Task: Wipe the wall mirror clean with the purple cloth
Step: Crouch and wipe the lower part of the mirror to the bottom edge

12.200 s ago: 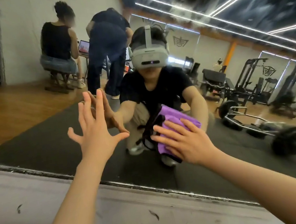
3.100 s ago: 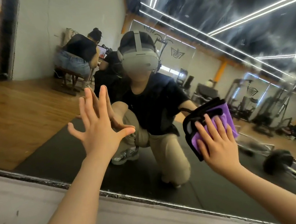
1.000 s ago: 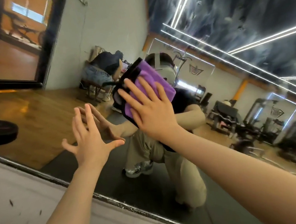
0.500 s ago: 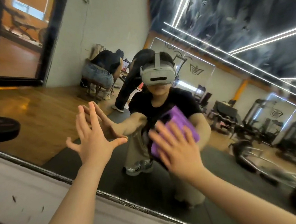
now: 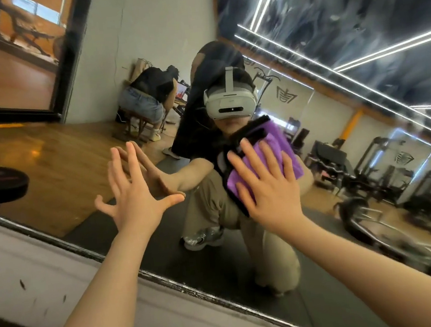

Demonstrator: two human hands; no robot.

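The wall mirror [image 5: 63,166] fills most of the view, its lower edge running from mid left down to the bottom right. My right hand [image 5: 267,189] presses the purple cloth [image 5: 281,145] flat against the glass with straight, spread fingers; the cloth has a black border and shows above and around my fingers. My left hand [image 5: 135,195] lies flat on the glass to the left of the cloth, fingers spread, holding nothing. The mirror reflects me crouching with a headset on.
Below the mirror runs a white wall strip [image 5: 48,274] with scuff marks. In the reflection I see a wooden floor, a black mat, gym machines and a barbell at the right, and two people by a laptop behind me.
My right hand slid the cloth down from the upper middle of the glass, then a little to the right and up. My left hand stayed flat on the mirror.
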